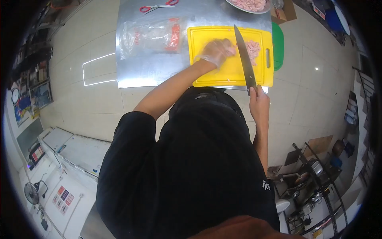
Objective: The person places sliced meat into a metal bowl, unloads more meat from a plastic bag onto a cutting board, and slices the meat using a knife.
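Observation:
My right hand (259,101) grips the handle of a long kitchen knife (244,51), its blade angled over the yellow cutting board (195,36). In a clear plastic glove, my left hand (216,51) is closed on a piece of pale pink raw meat (230,50), just left of the blade. Small chopped meat pieces (253,51) lie on the board to the right of the knife. The fingertips of my left hand are partly blurred and hard to make out.
On the metal table (155,75) lie a clear plastic bag (153,36) with red print and red-handled scissors (157,7). A bowl of chopped meat (250,4) stands at the back right. Something green (278,47) shows beyond the board's right edge.

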Demonstrator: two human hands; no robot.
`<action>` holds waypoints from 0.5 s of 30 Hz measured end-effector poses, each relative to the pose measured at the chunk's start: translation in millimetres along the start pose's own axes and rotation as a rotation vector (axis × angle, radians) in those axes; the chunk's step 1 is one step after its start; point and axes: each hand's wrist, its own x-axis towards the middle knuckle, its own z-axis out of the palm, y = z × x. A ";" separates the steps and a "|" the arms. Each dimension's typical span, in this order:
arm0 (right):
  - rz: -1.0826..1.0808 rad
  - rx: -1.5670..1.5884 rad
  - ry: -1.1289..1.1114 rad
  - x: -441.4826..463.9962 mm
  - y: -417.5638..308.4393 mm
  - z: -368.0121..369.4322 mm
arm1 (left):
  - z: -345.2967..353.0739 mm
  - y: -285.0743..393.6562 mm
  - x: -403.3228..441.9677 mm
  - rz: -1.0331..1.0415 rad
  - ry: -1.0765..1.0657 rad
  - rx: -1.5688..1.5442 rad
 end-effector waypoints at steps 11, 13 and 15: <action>0.033 0.004 0.025 -7.4 25.4 1.7 | -47.4 48.7 -6.6 -0.430 -0.341 -0.341; 0.022 -0.009 0.021 -7.2 26.3 4.3 | -32.9 28.4 -15.0 -0.223 -0.266 -0.201; 0.021 -0.013 0.021 -7.8 24.0 5.5 | -23.7 18.0 -23.4 0.171 -0.048 0.157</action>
